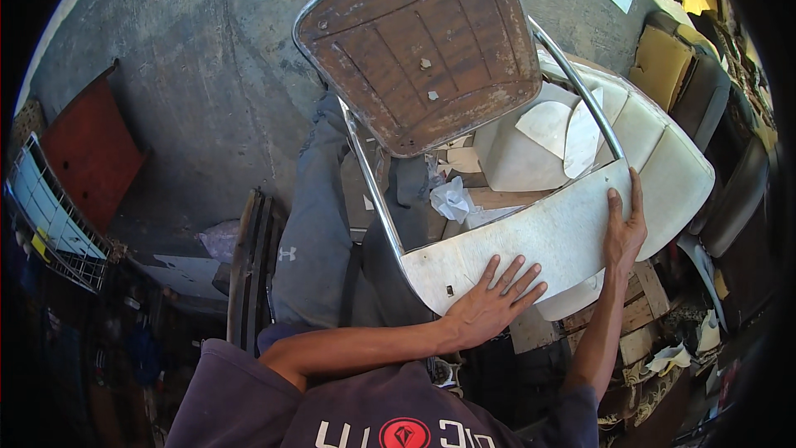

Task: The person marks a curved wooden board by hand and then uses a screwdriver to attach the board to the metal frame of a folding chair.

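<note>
Evidently steadying the off-white backrest panel point(547, 236) at two spots, likely against rocking or sliding. Lays the left hand point(487, 311) palm-down on its lower left part, with fingers splayed wide and clasping nothing, so probably spreading pressure rather than pinching. Takes hold of its right edge with the right hand point(623, 236), with thumb on the face and index finger along the rim, presumably to use the thin margin as a grip; cannot see the remaining fingers or tell how firm the hold is. Extends beyond the backrest panel along chrome tubing point(584, 89) to a brown seat pan point(423, 50), likely making for a long, tippy piece and a reason to brace widely. Crosses over grey trousers point(311, 232) to the left of the backrest panel, perhaps propped on the lap; cannot tell where the weight bears. Partly hides a white ridged cushion point(680, 170) to the right, possibly backed by it. Shows crumpled white paper point(452, 199) just beyond the backrest panel, seemingly loose and clear of both hands.
</note>
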`<state>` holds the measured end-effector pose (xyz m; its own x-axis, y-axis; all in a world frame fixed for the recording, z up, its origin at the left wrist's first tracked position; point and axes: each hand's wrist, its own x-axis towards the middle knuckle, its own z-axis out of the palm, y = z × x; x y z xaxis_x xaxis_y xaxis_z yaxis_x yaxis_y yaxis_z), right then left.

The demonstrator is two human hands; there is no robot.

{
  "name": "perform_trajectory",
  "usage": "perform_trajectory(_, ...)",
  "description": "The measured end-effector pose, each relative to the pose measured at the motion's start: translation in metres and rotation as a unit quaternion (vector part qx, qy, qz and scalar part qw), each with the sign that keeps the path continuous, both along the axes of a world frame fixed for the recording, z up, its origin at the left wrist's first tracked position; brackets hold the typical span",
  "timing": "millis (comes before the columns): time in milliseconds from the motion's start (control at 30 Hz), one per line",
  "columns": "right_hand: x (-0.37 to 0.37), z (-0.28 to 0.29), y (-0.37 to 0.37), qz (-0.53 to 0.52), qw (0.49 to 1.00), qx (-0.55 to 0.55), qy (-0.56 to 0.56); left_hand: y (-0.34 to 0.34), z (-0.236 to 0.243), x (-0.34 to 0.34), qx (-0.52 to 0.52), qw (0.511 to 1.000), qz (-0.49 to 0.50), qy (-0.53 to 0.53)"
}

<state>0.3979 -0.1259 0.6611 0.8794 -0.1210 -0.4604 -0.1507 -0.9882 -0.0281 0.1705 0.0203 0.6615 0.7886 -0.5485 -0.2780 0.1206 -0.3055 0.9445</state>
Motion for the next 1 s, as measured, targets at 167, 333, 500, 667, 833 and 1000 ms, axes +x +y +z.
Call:
perform_trajectory(167,-0.002,0.0,0.002,0.011,1.0,-0.004,-0.003,0.001,-0.002,-0.002,-0.007,1.0,0.004,0.005)
perform_trajectory(333,0.0,0.0,0.003,0.003,1.0,-0.011,0.004,-0.002,-0.003,-0.004,-0.008,1.0,0.023,0.005)
perform_trajectory(500,0.0,-0.001,0.0,0.022,0.999,-0.023,-0.004,-0.003,-0.002,-0.004,-0.011,0.999,0.033,0.011)
perform_trajectory(667,-0.001,-0.003,0.001,0.027,1.0,0.002,-0.005,-0.004,-0.003,-0.006,-0.017,0.999,0.045,0.019)
perform_trajectory(833,-0.002,-0.005,0.007,0.014,1.0,0.014,0.001,-0.001,-0.005,-0.008,-0.047,0.996,0.056,0.047)
perform_trajectory(1000,-0.002,-0.006,0.003,0.013,1.0,0.014,0.006,0.004,-0.008,-0.006,-0.05,0.997,0.033,0.052)
